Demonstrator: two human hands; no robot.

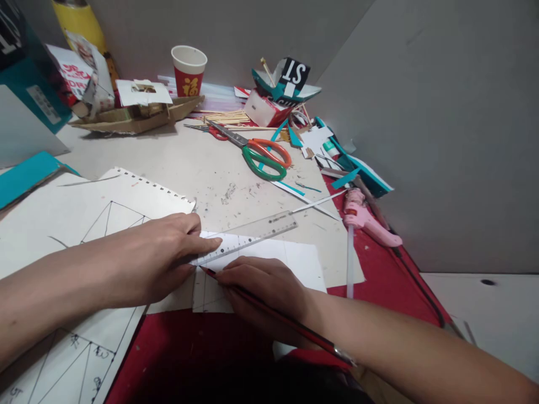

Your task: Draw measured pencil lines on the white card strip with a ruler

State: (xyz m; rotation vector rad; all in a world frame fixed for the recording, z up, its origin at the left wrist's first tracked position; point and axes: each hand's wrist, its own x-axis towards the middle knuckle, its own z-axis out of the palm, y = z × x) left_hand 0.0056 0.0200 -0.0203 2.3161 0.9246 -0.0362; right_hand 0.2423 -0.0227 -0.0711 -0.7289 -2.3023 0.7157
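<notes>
A clear ruler [269, 225] lies slanted across a white sheet [301, 261] with thin lines on it. My left hand [170, 255] presses on the ruler's left end, its index finger stretched along it and its other fingers curled. In my right hand [265, 286] is a dark red and black pencil [286, 322], its tip touching the sheet at the ruler's lower edge, near my left thumb. Under my left forearm is a larger sheet with drawn triangles [122, 193].
Orange and green scissors [265, 157] lie beyond the ruler. A pink glue gun [368, 219] rests at the right on red cloth. At the back stand a paper cup [188, 70], a cardboard boat [138, 120] and a teal paper boat [286, 84], with wooden sticks [227, 119] between.
</notes>
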